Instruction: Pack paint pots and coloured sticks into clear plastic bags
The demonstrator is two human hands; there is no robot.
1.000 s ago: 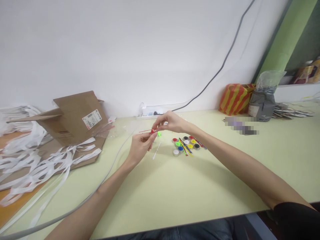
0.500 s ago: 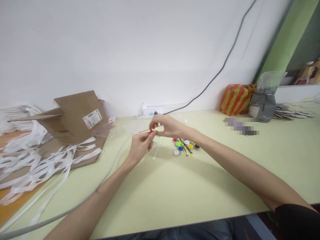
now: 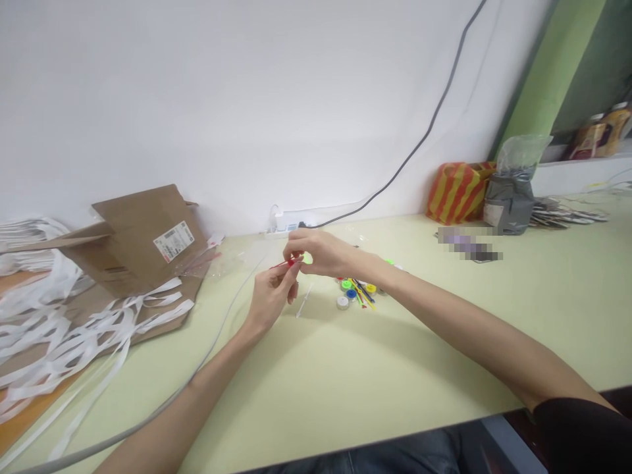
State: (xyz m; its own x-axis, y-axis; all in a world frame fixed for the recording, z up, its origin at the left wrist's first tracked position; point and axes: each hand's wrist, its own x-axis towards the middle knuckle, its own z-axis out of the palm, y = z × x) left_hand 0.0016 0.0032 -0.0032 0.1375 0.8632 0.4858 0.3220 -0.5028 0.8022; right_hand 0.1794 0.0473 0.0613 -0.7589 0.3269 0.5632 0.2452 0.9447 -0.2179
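Note:
Just above the table, my left hand (image 3: 269, 297) pinches a thin red plastic stick (image 3: 291, 262) between thumb and fingers. My right hand (image 3: 323, 253) meets it from the right, its fingertips closed on the same red piece. Part of the stick is hidden by the fingers, so its full shape does not show. Something yellow-green (image 3: 307, 258) shows by the right fingers. Below the hands lies a white stick with an arrow-like end (image 3: 304, 301). To the right are several small round pieces, among them a white one (image 3: 342, 303) and a blue one (image 3: 351, 294), with coloured sticks (image 3: 365, 296).
On the left stand an open cardboard box (image 3: 143, 243) and a tangle of white straps (image 3: 89, 342). A grey cable (image 3: 217, 342) crosses the table by my left arm. A power strip (image 3: 284, 226) lies against the wall; a striped bag (image 3: 454, 192) is at the back right.
The view has shifted slightly. Both hands stay together on the red stick; less of its length shows beyond the fingers, and the yellow-green thing is more visible.

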